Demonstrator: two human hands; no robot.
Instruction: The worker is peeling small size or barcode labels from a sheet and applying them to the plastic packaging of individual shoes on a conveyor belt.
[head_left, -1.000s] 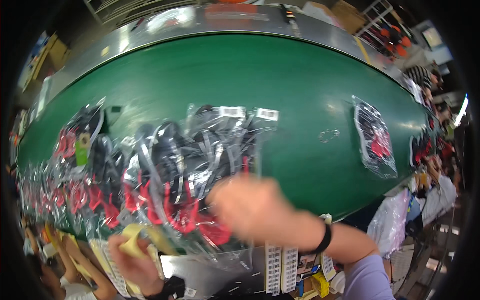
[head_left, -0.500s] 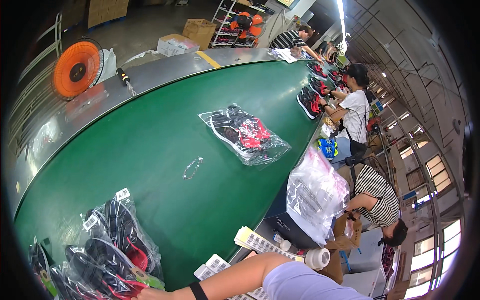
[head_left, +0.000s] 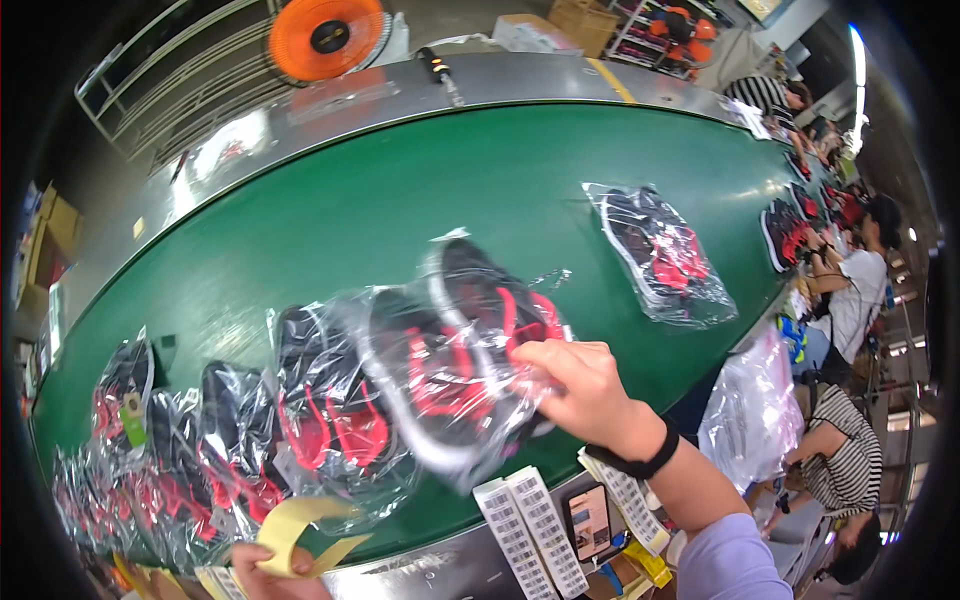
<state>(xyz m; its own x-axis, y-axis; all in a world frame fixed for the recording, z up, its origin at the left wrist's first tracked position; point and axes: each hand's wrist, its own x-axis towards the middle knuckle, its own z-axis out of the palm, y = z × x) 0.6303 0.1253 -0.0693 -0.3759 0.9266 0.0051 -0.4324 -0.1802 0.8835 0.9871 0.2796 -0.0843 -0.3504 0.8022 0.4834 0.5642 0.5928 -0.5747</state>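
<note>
My right hand point(head_left: 585, 390), with a black band at its wrist, pinches the near end of a clear plastic bag holding a pair of black and red sneakers point(head_left: 455, 350). This pair is slightly smeared by motion over the green belt. Low in the picture, my left hand point(head_left: 275, 575) is closed on a curled pale yellow paper strip point(head_left: 292, 525). Beyond the strip lies another bagged pair of sneakers point(head_left: 330, 410), and several more bagged pairs point(head_left: 185, 470) crowd the belt to the left.
A separate bagged pair point(head_left: 655, 250) lies on the green belt point(head_left: 480, 170) at right. Barcode sticker sheets point(head_left: 530, 535) and a phone point(head_left: 590, 522) sit at the near edge. An orange fan point(head_left: 328, 38) stands beyond the belt. Co-workers point(head_left: 850, 290) are at the right.
The view has swung toward the left. My right hand has moved up over the belt, now gripping a bagged pair of sneakers. My left hand has come into view with the yellow strip.
</note>
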